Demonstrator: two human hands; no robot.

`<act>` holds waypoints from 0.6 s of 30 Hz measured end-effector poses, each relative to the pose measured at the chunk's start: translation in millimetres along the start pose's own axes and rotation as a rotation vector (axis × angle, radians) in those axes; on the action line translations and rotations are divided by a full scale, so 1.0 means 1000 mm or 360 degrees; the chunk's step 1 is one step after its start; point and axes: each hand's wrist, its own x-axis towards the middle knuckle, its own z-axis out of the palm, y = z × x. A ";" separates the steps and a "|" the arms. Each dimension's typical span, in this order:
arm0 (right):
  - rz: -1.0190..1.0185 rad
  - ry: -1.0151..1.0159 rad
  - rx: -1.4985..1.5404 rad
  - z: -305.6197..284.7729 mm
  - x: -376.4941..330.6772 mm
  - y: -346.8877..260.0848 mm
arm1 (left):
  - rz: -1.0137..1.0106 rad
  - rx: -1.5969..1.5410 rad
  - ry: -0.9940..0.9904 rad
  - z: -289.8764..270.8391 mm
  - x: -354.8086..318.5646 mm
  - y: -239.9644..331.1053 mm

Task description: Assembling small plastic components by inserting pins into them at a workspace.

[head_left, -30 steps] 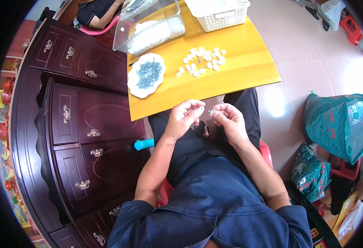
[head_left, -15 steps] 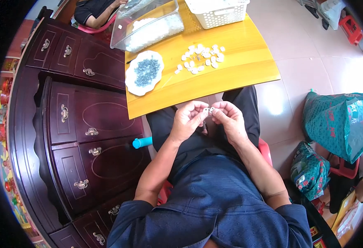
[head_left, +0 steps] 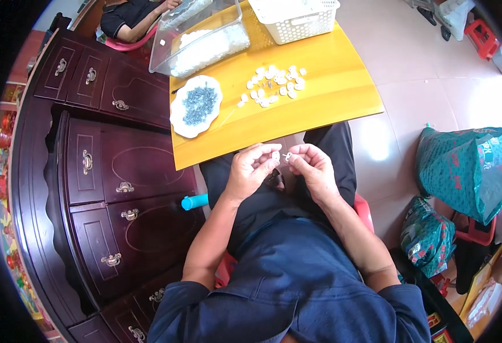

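Note:
Above my lap, just off the table's near edge, my left hand pinches a small white plastic piece between thumb and fingertips. Close by on the right, my right hand is closed on another small white piece, with a thin bit sticking out toward the left. A narrow gap separates the two pieces. On the yellow wooden table lies a loose group of small white oval pieces, with a few tiny dark bits among them. Left of these, a scalloped white plate bears a heap of small dark thin parts.
A clear bin of white pieces and a white perforated basket stand at the table's far side. A dark wooden cabinet flanks the left. Teal bags sit at right. Another person's arm shows at far left.
My hands have drawn slightly apart, so the white pieces that were together at my fingertips are now separated. The whole view has shifted a little.

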 end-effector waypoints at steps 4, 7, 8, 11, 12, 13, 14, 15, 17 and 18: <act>0.0043 -0.0024 -0.0033 -0.001 -0.001 0.002 | 0.0010 0.0050 -0.0013 0.001 0.001 0.009; 0.0032 -0.0015 -0.0069 -0.001 0.000 0.002 | 0.0037 0.0158 -0.0029 0.002 0.002 0.013; 0.0033 -0.0015 -0.0070 -0.001 0.000 0.001 | 0.0037 0.0158 -0.0029 0.002 0.002 0.014; 0.0066 -0.0016 -0.0055 0.000 0.000 0.000 | 0.0095 0.0200 -0.0031 0.003 0.004 0.015; 0.0039 -0.0023 -0.0056 0.000 0.001 0.001 | 0.0103 0.0223 -0.0038 0.003 0.005 0.017; 0.0012 -0.0029 -0.0056 0.001 0.001 0.002 | 0.0111 0.0246 -0.0044 0.003 0.006 0.018; 0.0013 -0.0029 -0.0054 0.001 0.001 0.003 | 0.0109 0.0247 -0.0045 0.003 0.006 0.019; 0.0013 -0.0019 -0.0082 0.001 0.001 0.003 | 0.0118 0.0297 -0.0061 0.002 0.007 0.020; 0.0014 -0.0008 -0.0110 0.001 0.001 0.005 | 0.0128 0.0346 -0.0076 0.002 0.008 0.022; -0.0009 -0.0006 -0.0137 0.001 0.001 0.006 | 0.0116 0.0369 -0.0097 0.003 0.008 0.025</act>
